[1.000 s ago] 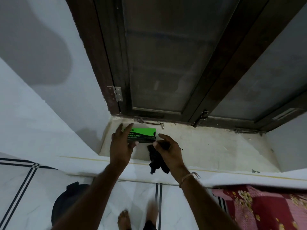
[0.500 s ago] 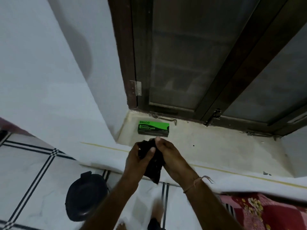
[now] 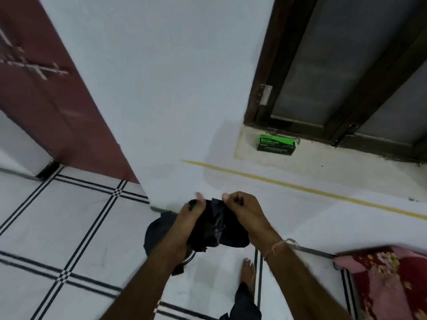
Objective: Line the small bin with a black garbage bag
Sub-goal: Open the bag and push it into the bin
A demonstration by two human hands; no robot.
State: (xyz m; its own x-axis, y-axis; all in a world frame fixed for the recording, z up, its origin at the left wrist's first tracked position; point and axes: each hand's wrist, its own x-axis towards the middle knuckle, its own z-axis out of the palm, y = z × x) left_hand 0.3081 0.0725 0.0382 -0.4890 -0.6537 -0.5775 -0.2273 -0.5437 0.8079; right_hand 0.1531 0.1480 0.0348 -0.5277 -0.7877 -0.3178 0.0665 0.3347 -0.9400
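Note:
A crumpled black garbage bag (image 3: pixel 213 227) hangs between both my hands at the middle of the view. My left hand (image 3: pixel 191 218) pinches its left top edge, and my right hand (image 3: pixel 245 211) pinches the right top edge. The small black bin (image 3: pixel 157 234) stands on the tiled floor right below and behind my hands, mostly hidden by my left forearm and the bag. The green box of garbage bags (image 3: pixel 276 144) lies on the window sill, up and to the right.
A white wall with a yellow line (image 3: pixel 300 188) runs behind the bin. A dark window frame (image 3: pixel 300 88) rises above the sill. A red floral bedspread (image 3: pixel 388 282) sits at the lower right. My bare foot (image 3: pixel 248 271) stands by the bin. A dark red door (image 3: pixel 46 88) is at the left.
My left hand left the green box and joined the right on the bag. Both hands carried the bag down from the sill to above the bin; the view swung left.

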